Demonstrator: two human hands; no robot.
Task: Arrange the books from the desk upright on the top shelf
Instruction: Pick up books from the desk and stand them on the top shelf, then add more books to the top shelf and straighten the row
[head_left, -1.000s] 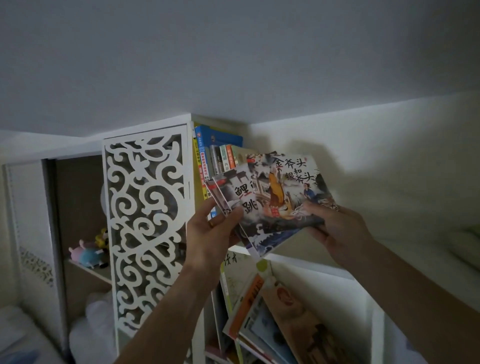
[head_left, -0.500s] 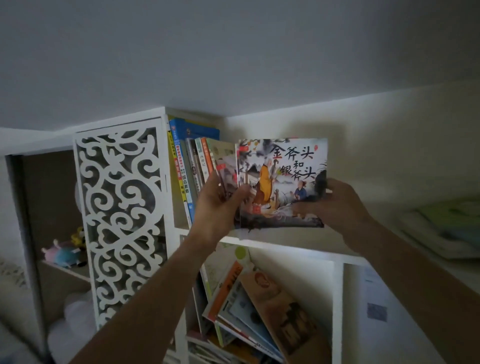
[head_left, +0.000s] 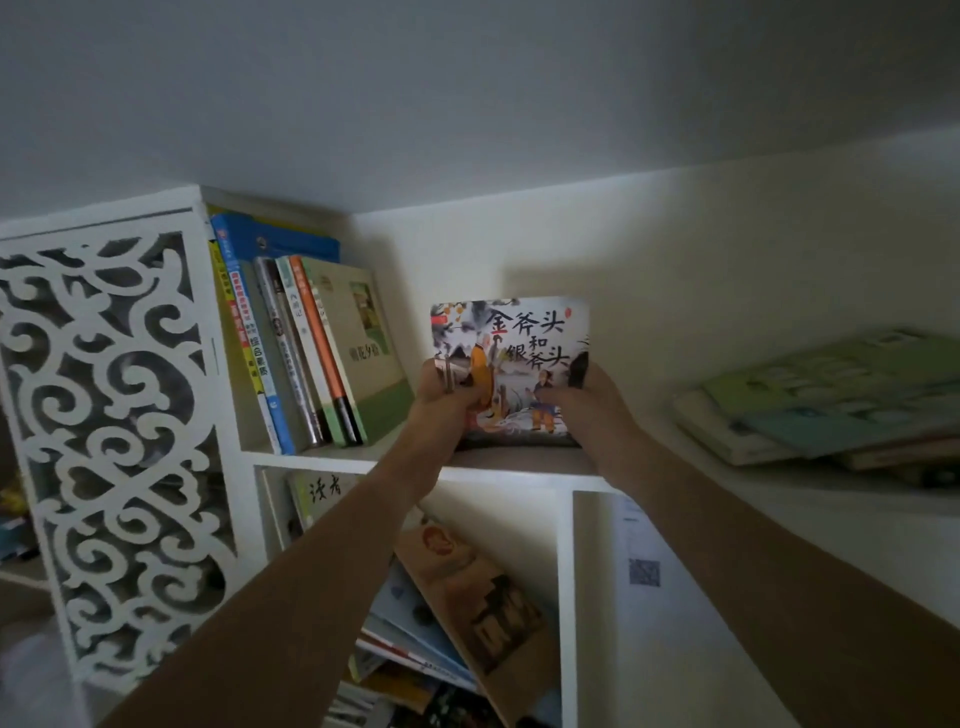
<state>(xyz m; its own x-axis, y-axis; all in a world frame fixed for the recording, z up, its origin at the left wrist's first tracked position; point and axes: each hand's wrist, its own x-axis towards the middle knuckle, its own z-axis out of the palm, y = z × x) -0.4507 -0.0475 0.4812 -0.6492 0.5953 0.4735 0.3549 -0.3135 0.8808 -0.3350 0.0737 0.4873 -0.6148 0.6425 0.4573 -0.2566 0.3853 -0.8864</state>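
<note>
A small stack of thin picture books with a painted cover stands upright on the top shelf, its cover facing me. My left hand grips its left edge and my right hand grips its right edge, thumbs on the front cover. To the left, several books stand upright against the shelf's left wall, leaning slightly. A gap lies between them and the held stack.
A blurred pile of books lies flat on the surface at the right. Below the top shelf, slanting books fill a compartment. A white carved panel forms the left side. The ceiling is close above.
The fanned, tilted books were squared into one stack and brought down upright onto the top shelf. Both hands moved forward with it; the view shifted right.
</note>
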